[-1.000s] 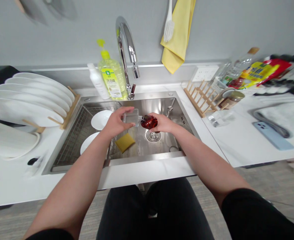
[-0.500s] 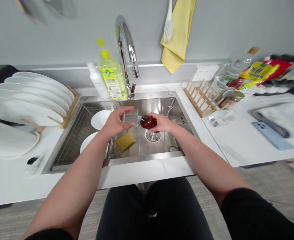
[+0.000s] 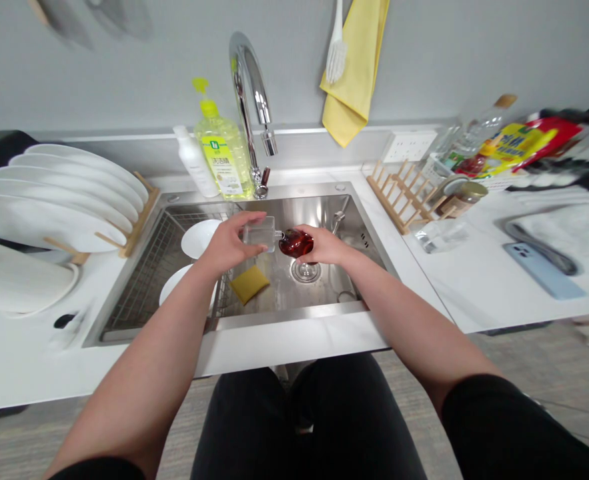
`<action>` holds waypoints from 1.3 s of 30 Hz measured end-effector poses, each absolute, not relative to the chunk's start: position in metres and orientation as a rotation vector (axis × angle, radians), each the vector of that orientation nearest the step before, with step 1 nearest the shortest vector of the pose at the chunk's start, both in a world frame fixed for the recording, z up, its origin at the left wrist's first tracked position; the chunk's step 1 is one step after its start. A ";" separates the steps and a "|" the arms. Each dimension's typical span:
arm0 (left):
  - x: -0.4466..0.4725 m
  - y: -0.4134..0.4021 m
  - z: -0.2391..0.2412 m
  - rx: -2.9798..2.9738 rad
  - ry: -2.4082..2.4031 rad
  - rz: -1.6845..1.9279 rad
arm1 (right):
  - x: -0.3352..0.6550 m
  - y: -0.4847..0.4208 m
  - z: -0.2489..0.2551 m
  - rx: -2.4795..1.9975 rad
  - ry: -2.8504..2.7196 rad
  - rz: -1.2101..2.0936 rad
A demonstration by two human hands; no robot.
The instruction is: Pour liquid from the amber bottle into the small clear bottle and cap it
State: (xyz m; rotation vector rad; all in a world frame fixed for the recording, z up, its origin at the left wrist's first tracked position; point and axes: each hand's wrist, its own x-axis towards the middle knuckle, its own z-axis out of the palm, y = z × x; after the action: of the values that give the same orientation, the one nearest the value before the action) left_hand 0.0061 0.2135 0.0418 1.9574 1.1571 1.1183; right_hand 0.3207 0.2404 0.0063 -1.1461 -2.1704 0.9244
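Observation:
Over the sink (image 3: 254, 320), my left hand (image 3: 229, 243) grips a clear square bottle (image 3: 260, 235) lying on its side, its narrow neck toward the right. My right hand (image 3: 327, 245) is closed around a dark red glass bottle (image 3: 295, 244), also tipped sideways with its mouth toward the left. The two mouths meet or nearly meet; I cannot tell whether they touch. Below them a yellow sponge (image 3: 249, 285) lies on the sink floor, left of the drain (image 3: 306, 270). White dishes (image 3: 200, 238) sit in the wire basket (image 3: 141, 293) at the sink's left.
Behind the sink stand the chrome faucet (image 3: 257, 87), a yellow-green dish soap bottle (image 3: 224, 157) and a white bottle (image 3: 194, 160). White plates (image 3: 64, 207) fill a rack at left. At right are a wooden rack (image 3: 404, 200), a jar (image 3: 467, 197) and a blue phone (image 3: 544, 270).
The camera view has shifted very slightly. Both hands keep their grip on the two bottles, with hardly any movement.

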 end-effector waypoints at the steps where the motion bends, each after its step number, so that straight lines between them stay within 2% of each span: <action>1: 0.006 0.213 0.043 1.958 1.158 1.116 | 0.321 0.240 0.006 -1.142 -2.168 0.920; 26: 0.010 0.202 0.088 2.130 1.307 0.962 | 0.315 0.235 0.010 -0.998 -1.993 1.099; 39: 0.021 0.196 0.114 2.184 1.323 0.956 | 0.314 0.234 0.010 -0.977 -2.010 1.004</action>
State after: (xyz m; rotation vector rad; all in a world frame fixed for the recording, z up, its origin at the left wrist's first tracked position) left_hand 0.0211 0.1963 0.1138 2.1835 1.3229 0.9561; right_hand 0.3144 0.2336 0.0103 -0.9775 -2.0097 1.0041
